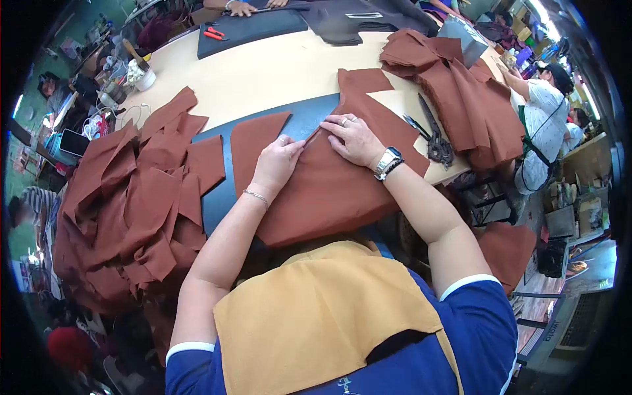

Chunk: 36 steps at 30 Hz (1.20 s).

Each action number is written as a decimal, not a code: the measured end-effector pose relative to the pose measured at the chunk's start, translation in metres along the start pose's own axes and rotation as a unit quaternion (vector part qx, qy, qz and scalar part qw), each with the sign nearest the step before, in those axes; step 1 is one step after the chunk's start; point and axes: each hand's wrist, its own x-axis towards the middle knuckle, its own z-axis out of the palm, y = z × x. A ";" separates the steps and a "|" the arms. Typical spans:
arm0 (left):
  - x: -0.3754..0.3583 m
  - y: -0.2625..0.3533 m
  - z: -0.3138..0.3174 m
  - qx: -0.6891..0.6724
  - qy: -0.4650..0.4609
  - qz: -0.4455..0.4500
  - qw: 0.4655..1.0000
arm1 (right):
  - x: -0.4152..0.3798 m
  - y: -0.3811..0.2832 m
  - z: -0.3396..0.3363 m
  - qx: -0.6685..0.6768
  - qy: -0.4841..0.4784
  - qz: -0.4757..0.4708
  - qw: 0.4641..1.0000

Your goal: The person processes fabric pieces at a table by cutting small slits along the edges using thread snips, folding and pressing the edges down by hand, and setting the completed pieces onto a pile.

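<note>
A large reddish-brown fabric piece (322,191) lies across a dark mat (217,204) and hangs over the table's near edge. My left hand (279,161) pinches the fabric along a folded edge near its middle. Just to the right, my right hand (355,139) presses on the same edge, its thumb and fingers gathered close to the fold. A heap of brown cut pieces (131,210) lies to my left. Another stack of brown pieces (461,105) is at the right. Scissors (438,141) and slim pen-like tools (415,125) rest between that stack and my fabric.
Across the light table (283,72) are a black board (250,33) with red-handled pliers (214,33), dark fabric (362,20), and another person's hand (240,8). A metal box (463,39) stands behind the right stack. A person in white (543,125) sits at the right.
</note>
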 end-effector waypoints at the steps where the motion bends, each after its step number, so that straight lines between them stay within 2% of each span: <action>1: -0.003 -0.001 -0.001 0.006 0.000 0.000 1.000 | 0.000 0.001 0.001 0.001 0.000 -0.008 1.000; 4: -0.012 -0.003 -0.005 0.018 0.000 0.004 1.000 | -0.001 0.000 0.001 -0.028 -0.017 -0.011 0.999; 8: -0.021 -0.004 -0.010 0.014 -0.004 0.007 1.000 | 0.002 -0.007 -0.004 -0.047 -0.099 0.021 0.994; 11: -0.024 -0.002 -0.012 0.024 0.005 0.015 1.000 | 0.009 -0.040 -0.026 -0.139 -0.209 0.009 0.968; 14: -0.024 0.000 -0.015 0.031 0.007 0.019 0.999 | 0.009 -0.052 -0.031 -0.141 -0.247 0.049 0.957; 18: -0.024 0.002 -0.015 0.034 0.007 0.008 0.999 | 0.009 -0.029 -0.024 -0.178 -0.203 0.112 0.956; 20: -0.023 0.001 -0.014 0.038 0.007 0.013 0.999 | 0.008 -0.027 -0.019 -0.227 -0.087 0.064 0.968; 22: -0.022 -0.001 -0.015 0.045 0.010 0.023 0.999 | 0.013 -0.036 -0.014 -0.039 -0.084 -0.026 0.995; 23: -0.021 0.000 -0.016 0.050 0.012 0.030 0.998 | 0.013 -0.046 -0.007 0.004 -0.045 -0.100 0.994; 24: -0.022 0.000 -0.018 0.055 0.012 0.035 0.998 | 0.011 -0.060 -0.009 0.023 -0.125 -0.064 0.990; 26: -0.026 -0.004 -0.023 0.038 -0.019 0.022 0.999 | 0.005 -0.064 0.002 0.002 -0.078 -0.052 0.996; 29: -0.028 -0.005 -0.038 0.046 -0.057 0.015 0.997 | 0.006 -0.061 0.008 0.013 -0.086 -0.043 0.995; 33: -0.032 0.000 -0.054 0.069 -0.114 -0.017 0.991 | 0.005 -0.076 -0.006 -0.038 -0.124 -0.049 0.990; 36: -0.038 -0.008 -0.054 0.089 -0.085 0.023 0.992 | 0.005 -0.084 -0.008 -0.072 -0.130 -0.056 0.987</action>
